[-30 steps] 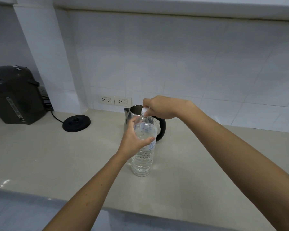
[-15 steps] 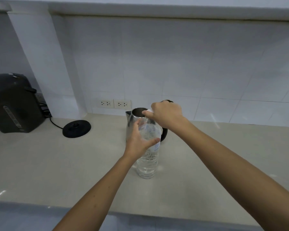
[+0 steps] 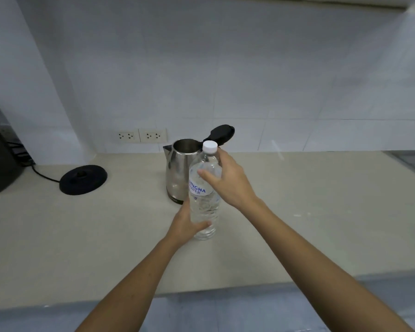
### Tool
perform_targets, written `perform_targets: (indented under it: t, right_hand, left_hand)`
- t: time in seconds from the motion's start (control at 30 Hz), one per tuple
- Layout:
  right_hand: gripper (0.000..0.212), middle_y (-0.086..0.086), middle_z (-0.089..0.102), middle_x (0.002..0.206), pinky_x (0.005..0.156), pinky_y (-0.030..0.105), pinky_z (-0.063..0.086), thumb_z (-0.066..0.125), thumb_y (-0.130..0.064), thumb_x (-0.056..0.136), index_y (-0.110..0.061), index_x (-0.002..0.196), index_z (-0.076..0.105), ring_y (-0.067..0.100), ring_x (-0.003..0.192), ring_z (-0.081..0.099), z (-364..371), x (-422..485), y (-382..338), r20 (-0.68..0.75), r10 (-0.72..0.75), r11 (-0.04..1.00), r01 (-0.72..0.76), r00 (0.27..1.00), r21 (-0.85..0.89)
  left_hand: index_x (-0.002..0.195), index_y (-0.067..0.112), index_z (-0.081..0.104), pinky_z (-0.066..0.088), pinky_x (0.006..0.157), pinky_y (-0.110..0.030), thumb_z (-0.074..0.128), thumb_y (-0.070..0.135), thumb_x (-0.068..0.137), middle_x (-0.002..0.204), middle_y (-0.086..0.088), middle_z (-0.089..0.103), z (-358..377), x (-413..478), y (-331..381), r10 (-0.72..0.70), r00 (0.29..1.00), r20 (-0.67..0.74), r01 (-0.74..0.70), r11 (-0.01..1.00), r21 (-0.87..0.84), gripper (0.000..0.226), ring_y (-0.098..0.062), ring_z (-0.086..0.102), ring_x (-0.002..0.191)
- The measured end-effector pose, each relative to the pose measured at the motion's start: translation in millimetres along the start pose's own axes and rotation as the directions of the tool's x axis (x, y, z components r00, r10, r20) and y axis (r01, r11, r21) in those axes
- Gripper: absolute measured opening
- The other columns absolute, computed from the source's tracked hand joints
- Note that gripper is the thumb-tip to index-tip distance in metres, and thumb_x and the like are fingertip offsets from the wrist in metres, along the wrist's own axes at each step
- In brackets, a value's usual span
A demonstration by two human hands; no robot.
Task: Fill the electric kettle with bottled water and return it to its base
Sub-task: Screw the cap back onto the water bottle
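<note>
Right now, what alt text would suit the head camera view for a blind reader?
The left hand and right hand grip an upright, white-capped clear plastic water bottle on a beige counter. Behind it is an open steel kettle; its round black base lies to the left.

Capped water bottle (image 3: pixel 203 188) upright before open-lidded steel kettle (image 3: pixel 177 168).

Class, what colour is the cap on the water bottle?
White. The cap of the water bottle shows best in the head view.
</note>
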State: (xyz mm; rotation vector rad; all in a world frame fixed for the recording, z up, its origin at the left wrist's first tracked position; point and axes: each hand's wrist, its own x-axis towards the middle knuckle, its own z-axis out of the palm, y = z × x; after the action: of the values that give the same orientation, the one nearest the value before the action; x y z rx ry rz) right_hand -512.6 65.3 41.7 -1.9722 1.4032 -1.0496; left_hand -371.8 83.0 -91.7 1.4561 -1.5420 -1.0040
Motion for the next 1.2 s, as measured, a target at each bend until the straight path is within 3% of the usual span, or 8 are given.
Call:
perform_targets:
  t: [0.17,0.33,0.5,0.63,0.8,0.97,1.07,1.2]
  right_hand:
    - [0.046,-0.013,0.059,0.121,0.084,0.032,0.048,0.065,-0.045,0.080,-0.031,0.122,0.054,0.008,0.112,0.054,13.0,-5.6,-12.8,-0.193,0.033,0.998,-0.042,0.981,-0.045]
    - [0.028,-0.017,0.062,0.082,0.064,0.026,0.041,0.065,-0.050,0.080,-0.034,0.103,0.067,0.009,0.083,0.059,11.9,1.2,-19.7,-0.275,0.119,0.993,-0.121,0.954,0.007]
    - [0.026,-0.005,0.042,0.047,0.051,0.026,0.031,0.064,-0.049,0.079,-0.024,0.082,0.071,0.011,0.052,0.043,4.5,8.5,-12.1,-0.294,0.133,0.991,-0.119,0.947,0.064]
    - [0.025,-0.006,0.047,0.049,0.052,0.029,0.034,0.066,-0.047,0.080,-0.023,0.079,0.071,0.009,0.050,0.041,-10.7,15.5,5.0,-0.274,0.062,0.993,-0.032,0.960,0.114]
    - [0.024,-0.008,0.074,0.074,0.070,0.039,0.056,0.065,-0.048,0.074,-0.028,0.083,0.074,0.013,0.070,0.067,-62.6,46.9,21.9,-0.270,0.038,0.984,0.011,0.962,0.177]
    - [0.018,-0.011,0.076,0.080,0.081,0.040,0.057,0.068,-0.046,0.074,-0.033,0.084,0.075,0.009,0.081,0.071,-130.2,95.9,53.9,-0.283,-0.022,0.968,0.091,0.959,0.233]
    - [0.015,-0.020,0.068,0.065,0.070,0.030,0.049,0.070,-0.043,0.077,-0.029,0.079,0.076,-0.002,0.065,0.058,-165.1,122.1,79.8,-0.286,-0.036,0.962,0.111,0.958,0.250]
    - [0.011,-0.015,0.067,0.064,0.070,0.028,0.045,0.071,-0.037,0.080,-0.029,0.074,0.074,0.002,0.066,0.054,-197.3,151.5,117.9,-0.250,-0.019,0.950,0.096,0.968,0.296]
  left_hand:
    - [0.141,0.025,0.035,0.039,0.091,-0.020,0.084,0.019,0.071,0.125,0.009,0.058,-0.9,1.3,-4.4,-0.013,1.000,0.015,0.013,1.000,-0.014,0.085,-0.009,0.055,0.113]
    - [0.142,0.030,0.030,0.040,0.099,-0.025,0.085,0.021,0.065,0.134,0.009,0.055,-8.2,6.2,-9.6,-0.006,0.992,0.129,0.003,1.000,0.022,0.095,-0.010,0.052,0.123]
    - [0.130,0.032,0.043,0.045,0.087,-0.027,0.089,0.025,0.058,0.115,0.014,0.062,1.0,2.7,-7.1,-0.019,0.999,-0.032,0.022,0.994,0.110,0.086,-0.012,0.059,0.107]
    - [0.123,0.030,0.046,0.049,0.092,-0.034,0.090,0.033,0.051,0.117,0.009,0.064,24.1,9.0,-3.2,-0.020,0.995,-0.101,0.030,0.995,0.100,0.085,-0.014,0.061,0.110]
    - [0.121,0.034,0.048,0.053,0.091,-0.034,0.092,0.039,0.048,0.115,0.015,0.063,61.4,36.4,32.1,0.057,0.989,-0.133,-0.052,0.998,0.039,0.084,-0.002,0.061,0.106]
    - [0.122,0.034,0.047,0.051,0.092,-0.031,0.090,0.043,0.046,0.118,0.015,0.060,108.4,85.6,80.9,0.076,0.981,-0.180,-0.071,0.997,0.035,0.087,-0.002,0.060,0.107]
    - [0.123,0.031,0.046,0.049,0.092,-0.031,0.086,0.043,0.052,0.119,0.014,0.060,136.3,118.0,106.8,0.092,0.976,-0.195,-0.072,0.992,0.107,0.082,-0.006,0.058,0.109]
    - [0.126,0.024,0.044,0.051,0.088,-0.038,0.084,0.045,0.056,0.115,0.006,0.064,167.6,161.4,130.4,0.039,0.980,-0.196,0.002,0.979,0.206,0.084,-0.019,0.060,0.106]
